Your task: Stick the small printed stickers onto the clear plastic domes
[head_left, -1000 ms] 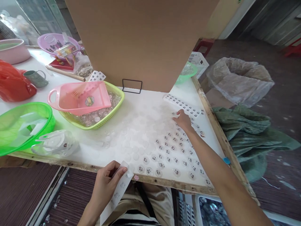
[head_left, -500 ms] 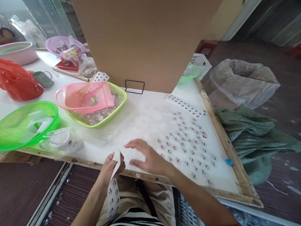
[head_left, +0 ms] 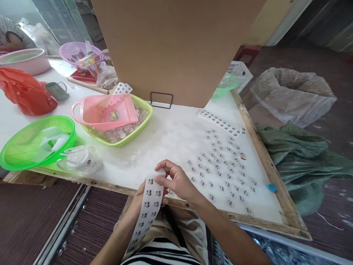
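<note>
The left hand (head_left: 139, 192) was closed on one strip (head_left: 149, 206) of stickers, above the lap at the table's (head_left: 176, 123) front edge. The right hand (head_left: 180, 183) met it, thumb over its top end; whether its fingers pinched, I could not tell. Rightward lay dozens of discs (head_left: 211, 197), another strip (head_left: 220, 123), one cap (head_left: 271, 187).

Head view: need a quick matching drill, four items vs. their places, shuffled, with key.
Things
1. sticker strip
2. pink tray
3. mug
4. blue disc

Places
A. beside the red bag
B. held in the left hand, right hand at its upper end
C. near the right-hand wooden edge
D. on the yellow-green basket

Pairs: 1-B, 2-D, 3-A, 4-C
</note>
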Tool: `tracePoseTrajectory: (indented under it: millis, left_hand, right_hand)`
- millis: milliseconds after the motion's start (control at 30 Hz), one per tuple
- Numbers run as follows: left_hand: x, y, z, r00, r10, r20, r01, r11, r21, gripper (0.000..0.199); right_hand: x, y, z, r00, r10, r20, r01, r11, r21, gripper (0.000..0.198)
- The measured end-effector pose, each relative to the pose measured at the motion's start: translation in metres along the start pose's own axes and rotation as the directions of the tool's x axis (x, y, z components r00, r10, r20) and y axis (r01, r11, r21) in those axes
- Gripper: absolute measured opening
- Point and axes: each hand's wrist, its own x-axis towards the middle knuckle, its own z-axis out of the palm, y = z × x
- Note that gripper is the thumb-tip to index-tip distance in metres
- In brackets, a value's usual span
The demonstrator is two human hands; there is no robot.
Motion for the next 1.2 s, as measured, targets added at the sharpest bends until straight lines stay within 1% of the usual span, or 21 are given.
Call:
tracePoseTrajectory:
  millis: [33, 100, 167, 200, 233, 267, 333, 367, 433, 500, 600, 733, 800, 867, 967, 1067, 1133, 1200]
  left_hand:
    - [-0.005, 0.009, 0.000, 1.000, 0.023, 0.012, -0.022, 1.000, -0.021, 0.047]
    - [-0.015, 0.026, 0.001, 0.989, 0.110, 0.097, -0.106, 0.993, -0.043, 0.046]
    - [-0.023, 0.038, 0.002, 0.964, 0.200, 0.178, -0.206, 0.978, 0.017, 0.048]
    - [-0.027, 0.041, 0.003, 0.952, 0.236, 0.196, -0.254, 0.965, 0.069, 0.051]
    - [-0.030, 0.043, 0.005, 0.942, 0.274, 0.193, -0.300, 0.946, 0.125, 0.055]
    - [-0.032, 0.043, 0.006, 0.935, 0.307, 0.177, -0.337, 0.924, 0.178, 0.057]
    - [-0.036, 0.042, 0.009, 0.923, 0.364, 0.128, -0.385, 0.881, 0.274, 0.055]
    - [-0.037, 0.041, 0.010, 0.918, 0.383, 0.108, -0.396, 0.862, 0.315, 0.054]
    - [-0.039, 0.040, 0.012, 0.912, 0.400, 0.090, -0.403, 0.837, 0.371, 0.052]
    - [-0.039, 0.040, 0.013, 0.914, 0.393, 0.098, -0.397, 0.822, 0.409, 0.049]
    - [-0.037, 0.039, 0.013, 0.931, 0.353, 0.096, -0.357, 0.820, 0.448, 0.042]
    - [-0.034, 0.036, 0.014, 0.932, 0.359, 0.050, -0.344, 0.832, 0.436, 0.025]
    - [-0.033, 0.034, 0.015, 0.931, 0.364, 0.024, -0.339, 0.840, 0.423, 0.024]
    - [-0.032, 0.033, 0.014, 0.932, 0.363, -0.010, -0.325, 0.847, 0.420, 0.025]
    - [-0.030, 0.032, 0.014, 0.921, 0.386, -0.051, -0.325, 0.833, 0.447, 0.026]
    - [-0.029, 0.030, 0.013, 0.914, 0.401, -0.058, -0.326, 0.814, 0.480, 0.027]
    - [-0.028, 0.029, 0.013, 0.911, 0.408, -0.064, -0.323, 0.800, 0.506, 0.029]
    - [-0.029, 0.029, 0.014, 0.907, 0.415, -0.073, -0.316, 0.785, 0.533, 0.031]
  right_hand:
    - [0.001, 0.001, -0.003, 1.000, -0.002, -0.007, 0.002, 1.000, 0.007, 0.035]
    - [0.002, 0.002, -0.008, 1.000, 0.004, -0.021, -0.004, 1.000, -0.024, 0.036]
    - [0.001, 0.004, -0.012, 0.999, 0.024, -0.030, -0.026, 0.996, -0.085, 0.035]
    - [0.000, 0.004, -0.012, 0.999, 0.016, -0.039, -0.021, 0.991, -0.129, 0.034]
    - [-0.002, 0.005, -0.012, 0.999, -0.019, -0.049, 0.010, 0.982, -0.186, 0.033]
    - [-0.005, 0.006, -0.012, 0.995, -0.081, -0.060, 0.063, 0.964, -0.257, 0.032]
    - [-0.011, 0.007, -0.011, 0.972, -0.228, -0.063, 0.183, 0.893, -0.412, 0.031]
    - [-0.015, 0.008, -0.011, 0.958, -0.283, -0.053, 0.224, 0.850, -0.476, 0.030]
    - [-0.023, 0.009, -0.010, 0.947, -0.317, -0.055, 0.237, 0.803, -0.546, 0.029]
    - [-0.028, 0.011, -0.010, 0.951, -0.295, -0.095, 0.197, 0.810, -0.552, 0.022]
    - [-0.031, 0.014, -0.009, 0.951, -0.269, -0.150, 0.153, 0.835, -0.528, 0.013]
    - [-0.030, 0.016, -0.006, 0.957, -0.253, -0.142, 0.137, 0.827, -0.546, 0.013]
    - [-0.029, 0.016, -0.006, 0.954, -0.269, -0.135, 0.149, 0.812, -0.565, 0.013]
    - [-0.029, 0.016, -0.007, 0.937, -0.318, -0.146, 0.179, 0.793, -0.583, 0.010]
    - [-0.031, 0.014, -0.009, 0.894, -0.426, -0.136, 0.250, 0.728, -0.638, 0.008]
    - [-0.032, 0.011, -0.011, 0.844, -0.531, -0.079, 0.318, 0.614, -0.723, 0.001]
    - [-0.033, 0.009, -0.011, 0.808, -0.588, -0.045, 0.350, 0.539, -0.766, 0.005]
    - [-0.033, 0.008, -0.011, 0.792, -0.609, -0.024, 0.368, 0.508, -0.779, 0.008]
